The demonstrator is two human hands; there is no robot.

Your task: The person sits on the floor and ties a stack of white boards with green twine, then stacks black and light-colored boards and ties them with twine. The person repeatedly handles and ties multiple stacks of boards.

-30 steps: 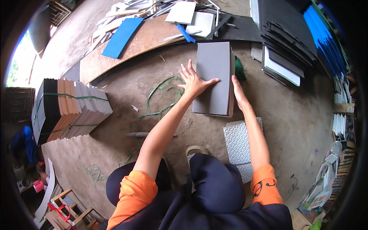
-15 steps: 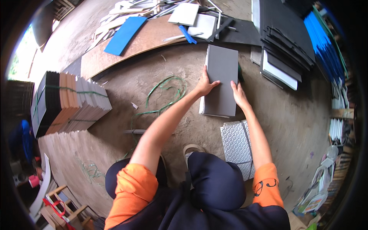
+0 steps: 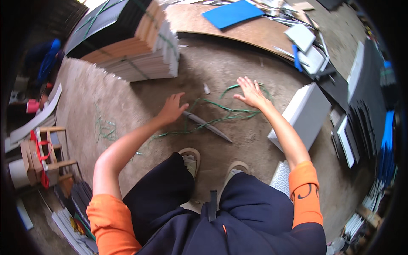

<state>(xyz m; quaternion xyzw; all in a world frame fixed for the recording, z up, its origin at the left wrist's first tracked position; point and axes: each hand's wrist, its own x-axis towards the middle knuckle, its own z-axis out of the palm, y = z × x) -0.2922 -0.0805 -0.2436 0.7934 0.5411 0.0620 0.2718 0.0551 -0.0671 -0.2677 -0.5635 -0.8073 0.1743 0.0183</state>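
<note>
My left hand (image 3: 171,109) reaches low over the floor with fingers apart, close to the end of a narrow grey strip (image 3: 208,126). Fingers spread, my right hand (image 3: 251,92) is above a loose tangle of green twine (image 3: 233,111) and holds nothing. Beyond my right forearm stands a stack of grey sheets (image 3: 312,117) with white edges, apart from both hands. Ahead on the left is a bigger bundle of black, tan and white sheets (image 3: 123,42), bound with green twine. A small white scrap (image 3: 206,89) lies between my hands and that bundle.
A brown board (image 3: 229,32) lies across the back, with a blue sheet (image 3: 233,13) and white offcuts on it. Dark sheets (image 3: 363,123) are stacked at the right. A silvery textured bundle (image 3: 280,178) lies beside my right knee. At the left is a wooden stool (image 3: 55,144).
Both hands have let go of the grey sheet stack and moved left, toward the twine and the strip. My view has swung left, bringing the bound bundle nearer the middle.
</note>
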